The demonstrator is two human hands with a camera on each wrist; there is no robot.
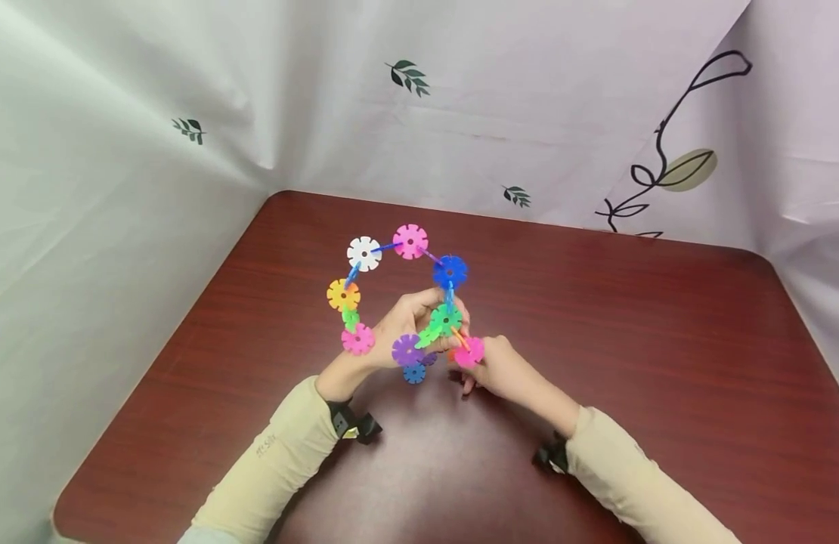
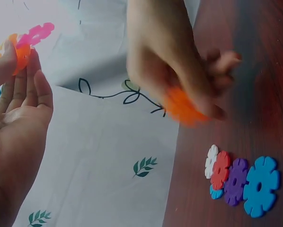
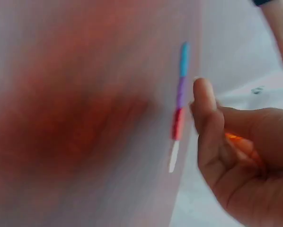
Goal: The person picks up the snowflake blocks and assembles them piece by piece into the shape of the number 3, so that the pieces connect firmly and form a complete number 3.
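A looped chain of notched plastic flower discs, with a white disc (image 1: 363, 254) and a pink disc (image 1: 410, 242) at its far side, stands up from my left hand (image 1: 419, 321). In the left wrist view, the left thumb and fingers pinch an orange disc (image 2: 21, 57) of this chain, and a pink disc (image 2: 37, 34) slots into it. My right hand (image 1: 504, 370) is close beside it, overlapped by the chain's pink end disc (image 1: 469, 351). Its fingers pinch a separate orange disc (image 2: 184, 108), blurred in the left wrist view and mostly hidden by the fingers in the right wrist view.
Loose discs lie in a row on the dark red table (image 1: 630, 340) below the hands: a blue disc (image 2: 261, 187), a purple disc (image 2: 236, 182), a red disc (image 2: 221, 170) and a white disc (image 2: 211, 161). A patterned white curtain (image 1: 460, 143) surrounds the table's far and left sides.
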